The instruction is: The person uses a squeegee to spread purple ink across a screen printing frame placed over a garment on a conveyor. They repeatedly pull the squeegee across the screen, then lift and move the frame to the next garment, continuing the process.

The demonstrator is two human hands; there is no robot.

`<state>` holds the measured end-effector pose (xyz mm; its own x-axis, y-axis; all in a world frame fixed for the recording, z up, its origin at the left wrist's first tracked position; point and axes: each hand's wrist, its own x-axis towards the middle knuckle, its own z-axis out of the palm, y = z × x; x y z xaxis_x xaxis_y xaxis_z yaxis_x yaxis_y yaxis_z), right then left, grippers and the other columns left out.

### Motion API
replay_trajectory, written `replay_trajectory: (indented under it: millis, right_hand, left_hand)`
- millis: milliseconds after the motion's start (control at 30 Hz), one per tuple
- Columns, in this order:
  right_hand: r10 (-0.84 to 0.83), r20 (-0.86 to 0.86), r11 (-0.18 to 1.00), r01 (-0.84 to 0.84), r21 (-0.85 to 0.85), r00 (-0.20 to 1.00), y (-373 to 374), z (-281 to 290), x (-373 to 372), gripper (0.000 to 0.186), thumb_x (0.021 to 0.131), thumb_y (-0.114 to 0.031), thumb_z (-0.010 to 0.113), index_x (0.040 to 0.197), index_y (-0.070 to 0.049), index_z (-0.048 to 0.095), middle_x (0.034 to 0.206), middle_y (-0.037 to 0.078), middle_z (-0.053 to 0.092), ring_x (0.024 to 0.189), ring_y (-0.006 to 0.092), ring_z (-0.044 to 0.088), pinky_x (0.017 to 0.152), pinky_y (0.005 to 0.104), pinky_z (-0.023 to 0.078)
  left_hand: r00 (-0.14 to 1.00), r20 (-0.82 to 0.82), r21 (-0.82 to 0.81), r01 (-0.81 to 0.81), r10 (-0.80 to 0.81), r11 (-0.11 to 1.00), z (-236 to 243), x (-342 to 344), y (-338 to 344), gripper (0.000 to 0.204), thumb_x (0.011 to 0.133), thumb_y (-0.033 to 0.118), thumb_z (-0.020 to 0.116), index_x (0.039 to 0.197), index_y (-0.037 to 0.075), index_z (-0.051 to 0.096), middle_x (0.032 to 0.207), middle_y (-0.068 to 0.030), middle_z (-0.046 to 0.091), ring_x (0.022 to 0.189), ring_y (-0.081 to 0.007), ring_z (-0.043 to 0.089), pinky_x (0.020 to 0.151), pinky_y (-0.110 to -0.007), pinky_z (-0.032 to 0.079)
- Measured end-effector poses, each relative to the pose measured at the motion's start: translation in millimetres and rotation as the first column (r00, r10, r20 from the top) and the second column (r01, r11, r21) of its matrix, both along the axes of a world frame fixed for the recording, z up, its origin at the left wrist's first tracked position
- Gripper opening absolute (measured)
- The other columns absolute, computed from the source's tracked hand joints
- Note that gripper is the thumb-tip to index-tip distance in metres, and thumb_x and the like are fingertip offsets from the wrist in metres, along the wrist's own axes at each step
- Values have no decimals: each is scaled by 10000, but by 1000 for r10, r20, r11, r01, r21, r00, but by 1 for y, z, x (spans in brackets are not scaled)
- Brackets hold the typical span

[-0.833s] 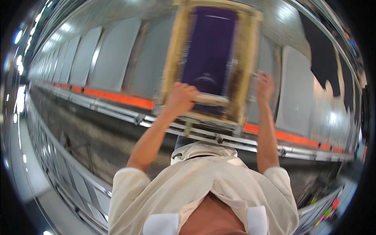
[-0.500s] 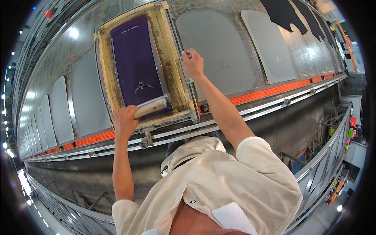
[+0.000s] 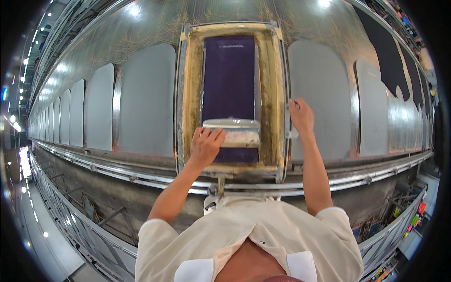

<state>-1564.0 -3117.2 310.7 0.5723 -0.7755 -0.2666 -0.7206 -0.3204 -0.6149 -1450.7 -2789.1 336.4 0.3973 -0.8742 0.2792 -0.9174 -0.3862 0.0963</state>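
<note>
A screen-printing frame [image 3: 189, 94] with yellow-taped, stained edges stands in front of me. Its mesh window [image 3: 229, 75] is dark purple with small pale lettering at the far end. My left hand [image 3: 206, 145] is closed round the left end of a squeegee [image 3: 239, 136], which lies crosswise on the near part of the window. The squeegee mostly covers a small pale emblem. At the frame's right rail, my right hand [image 3: 302, 116] is closed by a small metal fitting [image 3: 288, 107]; its curled fingers hide what they grip.
Grey rounded panels [image 3: 148, 94] lie in a row along the long table, left and right of the frame. Dark cut pieces [image 3: 387, 61] lie at the far right. Metal rails [image 3: 155, 181] run along the near edge, with a bracket [image 3: 221, 184] below the frame.
My view has turned, so the frame now appears straight. The squeegee has moved from the window's near end farther up, over the emblem. My right hand stays by the frame's right rail.
</note>
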Motion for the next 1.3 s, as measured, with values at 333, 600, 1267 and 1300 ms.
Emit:
replay_trajectory:
  millis: [333, 600, 1267, 1300]
  right_hand:
    - [647, 308, 762, -574, -300, 698, -60, 59, 187, 498, 901, -455, 698, 1216, -71, 669, 1169, 159, 680, 1130, 331, 610, 989, 447, 468]
    - [727, -150, 600, -726, -336, 670, -94, 50, 304, 408, 814, -347, 812, 1007, -5, 703, 850, 167, 689, 891, 356, 655, 812, 472, 506]
    - [809, -56, 531, -769, -356, 585, 110, 24, -3, 365, 744, -209, 841, 1058, -59, 730, 987, 137, 702, 1039, 319, 639, 1007, 431, 431]
    - [804, -45, 549, -770, -325, 593, 121, 30, -17, 414, 727, -238, 858, 1073, -53, 726, 1023, 135, 701, 1076, 309, 627, 1022, 427, 421]
  left_hand:
    - [999, 43, -1, 9, -9, 1000, -13, 251, -170, 165, 778, 173, 748, 937, 154, 710, 922, -19, 717, 898, -220, 676, 835, -415, 451]
    - [982, -181, 188, -25, 59, 982, 22, 322, -231, 287, 773, 336, 801, 994, 159, 755, 836, -110, 721, 844, -332, 679, 769, -470, 525]
    - [963, -263, 214, 1, 56, 977, 8, 11, -8, 283, 720, 114, 783, 997, 160, 744, 961, -5, 688, 881, -217, 646, 834, -366, 445]
    - [964, -260, 195, -11, 63, 981, 9, -5, 3, 282, 719, 114, 784, 994, 156, 740, 967, 4, 685, 880, -211, 640, 842, -363, 437]
